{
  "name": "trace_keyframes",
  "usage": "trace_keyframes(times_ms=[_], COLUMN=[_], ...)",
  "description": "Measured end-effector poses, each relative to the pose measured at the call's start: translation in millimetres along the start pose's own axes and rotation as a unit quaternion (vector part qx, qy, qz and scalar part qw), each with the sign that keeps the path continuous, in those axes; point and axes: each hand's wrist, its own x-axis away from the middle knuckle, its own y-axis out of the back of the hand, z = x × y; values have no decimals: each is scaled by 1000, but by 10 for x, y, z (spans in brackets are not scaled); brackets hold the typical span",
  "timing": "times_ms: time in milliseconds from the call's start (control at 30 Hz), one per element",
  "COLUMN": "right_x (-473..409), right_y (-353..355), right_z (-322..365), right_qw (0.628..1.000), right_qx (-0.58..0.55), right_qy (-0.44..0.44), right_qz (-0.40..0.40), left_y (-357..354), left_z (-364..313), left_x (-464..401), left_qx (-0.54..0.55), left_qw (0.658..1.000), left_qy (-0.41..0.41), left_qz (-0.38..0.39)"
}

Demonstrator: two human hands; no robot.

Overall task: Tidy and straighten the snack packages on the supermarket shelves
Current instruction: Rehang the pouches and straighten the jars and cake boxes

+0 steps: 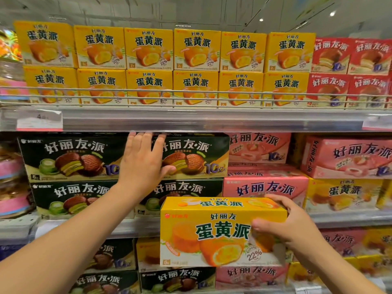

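Left hand reaching up, fingers straight, pressing flat on dark green box at 11 o'clock. Right hand gripping yellow box at 6 o'clock, off shelf, long axis lying horizontal, front facing camera.

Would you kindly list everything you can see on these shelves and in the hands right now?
Yellow boxes: twelve, two rows of six, top shelf.
Red boxes: four visible, two rows, top shelf right.
Dark green boxes: four fronts, stacked two high, middle shelf left; more on the shelf below.
Pink boxes: several, middle shelf right of the green ones.
Yellow wide boxes: at least one, middle shelf far right.
Price tag: one, white, top shelf edge left.
Held yellow box: one, in front of the shelves.
Left hand: flat against the upper green boxes.
Right hand: grips the held yellow box's right end.
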Motion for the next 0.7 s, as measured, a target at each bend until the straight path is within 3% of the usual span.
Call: trace_keyframes(times_ms=[433,700], right_x=[101,191], right_y=[-12,-52], right_z=[-16,21], right_qw=[1000,1000], right_qx=[-1,-10], right_qy=[-2,-5], right_qz=[-5,-20], left_y=[-42,3], left_z=[104,107], left_x=[28,31], left_qx=[23,43], left_qw=[999,999], left_qy=[18,12], left_qz=[-14,22])
